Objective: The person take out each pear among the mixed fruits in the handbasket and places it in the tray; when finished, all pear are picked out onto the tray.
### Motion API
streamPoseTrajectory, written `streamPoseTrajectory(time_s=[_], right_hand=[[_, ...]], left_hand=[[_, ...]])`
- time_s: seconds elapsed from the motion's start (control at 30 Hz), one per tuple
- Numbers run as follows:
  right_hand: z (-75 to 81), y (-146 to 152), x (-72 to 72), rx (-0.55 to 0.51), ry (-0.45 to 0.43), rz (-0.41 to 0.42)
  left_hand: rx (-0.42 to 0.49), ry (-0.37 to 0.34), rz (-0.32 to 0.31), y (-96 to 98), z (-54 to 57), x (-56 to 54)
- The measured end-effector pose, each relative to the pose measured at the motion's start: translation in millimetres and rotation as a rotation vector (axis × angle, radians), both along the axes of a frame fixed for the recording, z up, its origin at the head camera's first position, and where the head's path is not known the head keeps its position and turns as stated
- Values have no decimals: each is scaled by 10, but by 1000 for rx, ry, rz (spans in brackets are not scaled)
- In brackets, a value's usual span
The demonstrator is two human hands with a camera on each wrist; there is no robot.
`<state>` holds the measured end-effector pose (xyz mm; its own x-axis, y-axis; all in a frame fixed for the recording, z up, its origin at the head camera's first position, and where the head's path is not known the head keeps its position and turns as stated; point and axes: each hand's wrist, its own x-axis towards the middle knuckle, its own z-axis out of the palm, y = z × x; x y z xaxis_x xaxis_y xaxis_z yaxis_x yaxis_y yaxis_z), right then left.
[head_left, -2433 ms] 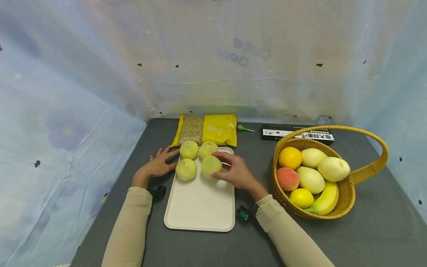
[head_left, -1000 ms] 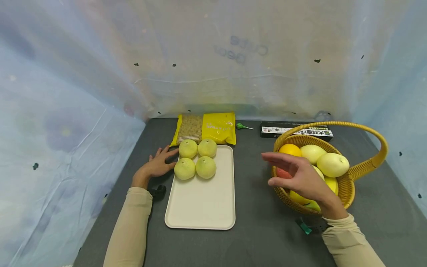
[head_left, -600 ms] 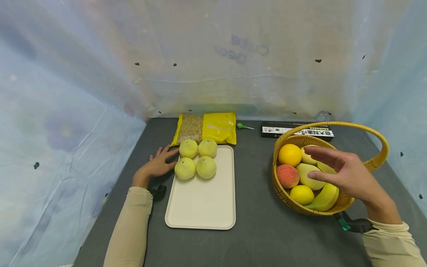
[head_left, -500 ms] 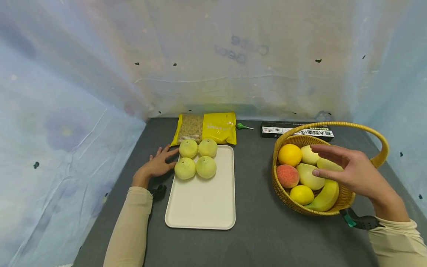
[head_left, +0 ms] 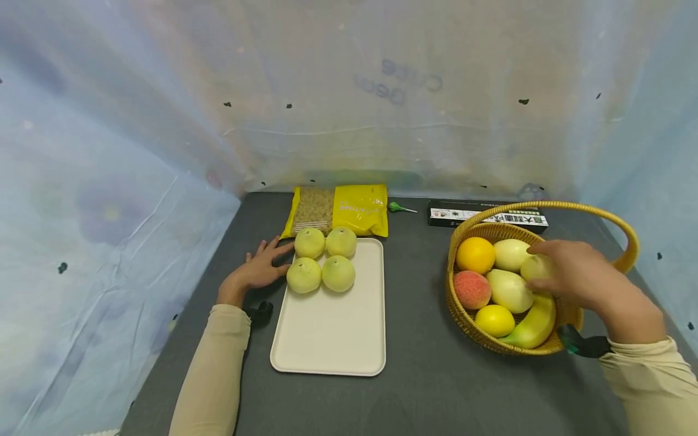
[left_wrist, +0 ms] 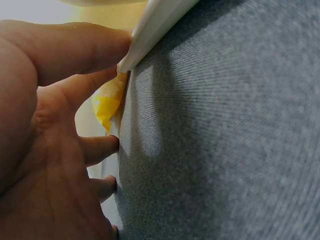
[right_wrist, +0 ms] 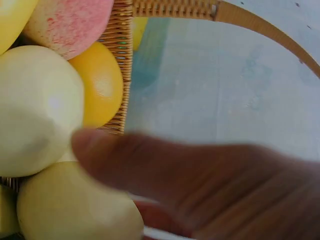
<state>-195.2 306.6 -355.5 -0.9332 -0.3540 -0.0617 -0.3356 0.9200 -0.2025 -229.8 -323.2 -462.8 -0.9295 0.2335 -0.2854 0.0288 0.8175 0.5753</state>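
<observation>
In the head view my right hand reaches into the wicker basket at the right. Its thumb and fingers curve around a pale oval melon on the basket's right side; the palm hides part of it. The right wrist view shows the blurred thumb over that melon. My left hand rests on the table with spread fingers, thumb and index fingertips right at the left rim of a white tray. Several round pale-green fruits, among them a front one, sit two by two at the tray's far end.
The basket also holds an orange, a peach, a lemon, a banana and other pale melons. Its tall handle leans right. Behind lie a yellow pasta bag, a green lollipop and a black box.
My right hand let go of a round fruit on the tray, which now sits further left, then moved right to the basket and closed around a melon. My left hand stayed at the tray.
</observation>
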Motion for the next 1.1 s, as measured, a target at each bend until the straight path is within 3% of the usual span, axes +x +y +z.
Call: streamPoseTrajectory(time_s=[0.13,0.4,0.63,0.83,1.1], right_hand=[[-58,-6,-40,41,-39,-19],[-158,-73,-41,91,-16,-18],[-121,-68,-30,104,3,-16],[-2,-44,101,72,12,-51],[116,-89,315,-25,145,-34]], left_hand=[[1,-2,1,0,0,1],[11,2,-1,-18,-23,-8],[14,4,4,-17,-47,-3],[9,4,4,-16,-68,-7],[9,7,7,-22,-58,-8]])
